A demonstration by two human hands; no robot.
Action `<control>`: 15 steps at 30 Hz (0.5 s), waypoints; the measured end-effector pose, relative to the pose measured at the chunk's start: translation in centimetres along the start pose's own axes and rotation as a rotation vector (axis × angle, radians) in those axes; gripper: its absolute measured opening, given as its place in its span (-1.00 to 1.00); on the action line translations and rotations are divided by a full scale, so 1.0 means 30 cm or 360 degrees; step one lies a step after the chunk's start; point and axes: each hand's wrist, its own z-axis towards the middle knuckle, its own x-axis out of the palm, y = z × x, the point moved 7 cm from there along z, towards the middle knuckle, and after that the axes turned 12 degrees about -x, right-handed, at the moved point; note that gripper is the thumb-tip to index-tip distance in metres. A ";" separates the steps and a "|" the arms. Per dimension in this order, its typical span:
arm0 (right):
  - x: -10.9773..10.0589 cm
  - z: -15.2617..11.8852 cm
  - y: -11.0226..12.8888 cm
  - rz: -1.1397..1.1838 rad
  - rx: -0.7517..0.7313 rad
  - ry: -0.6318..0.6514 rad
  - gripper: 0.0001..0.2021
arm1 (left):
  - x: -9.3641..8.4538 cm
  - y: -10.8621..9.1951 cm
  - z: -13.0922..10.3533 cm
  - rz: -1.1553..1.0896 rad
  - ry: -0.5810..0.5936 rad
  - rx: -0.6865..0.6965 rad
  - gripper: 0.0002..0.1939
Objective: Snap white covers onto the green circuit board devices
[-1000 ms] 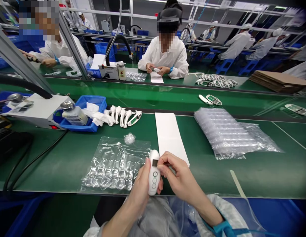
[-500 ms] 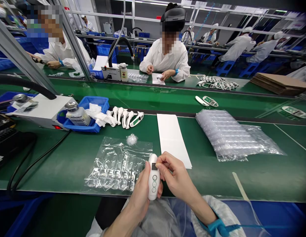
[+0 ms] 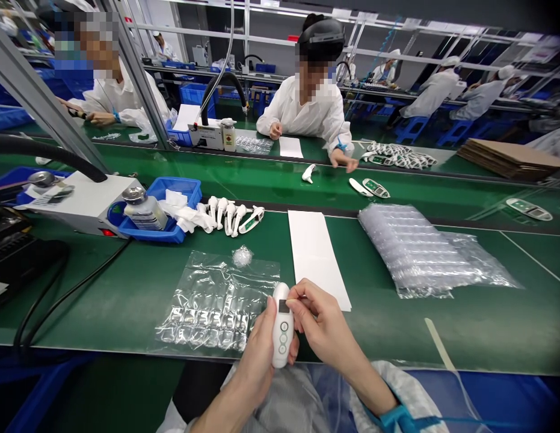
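A white handheld device [image 3: 282,346] with a small dark screen and several round buttons stands nearly upright in my left hand [image 3: 258,343], whose fingers wrap round it. At the screen's right edge, the thumb and forefinger of my right hand [image 3: 316,313] are pinched together. Whatever lies between those fingertips is too small to make out. Left of my hands, a clear plastic sheet of moulded pockets [image 3: 207,322] lies on the green bench. A crumpled clear piece of plastic [image 3: 242,256] sits by its upper edge. Beyond my right hand lies white paper [image 3: 313,249].
White device housings [image 3: 230,215] stand in a row beside a blue tray [image 3: 174,234] with a bottle [image 3: 144,210]. Stacked clear plastic packs [image 3: 406,246] lie right. Across the belt [image 3: 261,177], which carries white parts, a co-worker [image 3: 307,108] sits.
The co-worker opposite has reached a hand out to the belt, and a white part now lies there. Belt parts at right have shifted left. My hands keep almost the same pose.
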 end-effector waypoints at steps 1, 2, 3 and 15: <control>0.000 0.001 0.003 -0.0006 0.0000 0.0002 -0.85 | -0.001 0.000 0.000 -0.0003 0.0005 0.0007 -0.48; 0.000 0.001 0.007 -0.0015 0.0004 0.0011 -0.85 | -0.002 0.000 0.000 -0.0005 0.0007 0.0010 -0.48; 0.001 0.002 0.010 -0.0029 0.0010 0.0021 -0.85 | -0.004 0.000 -0.001 -0.0005 0.0005 0.0014 -0.48; 0.028 -0.030 -0.026 0.0569 0.0298 -0.0141 -0.80 | 0.003 -0.024 -0.019 0.0397 -0.0065 0.0336 -0.64</control>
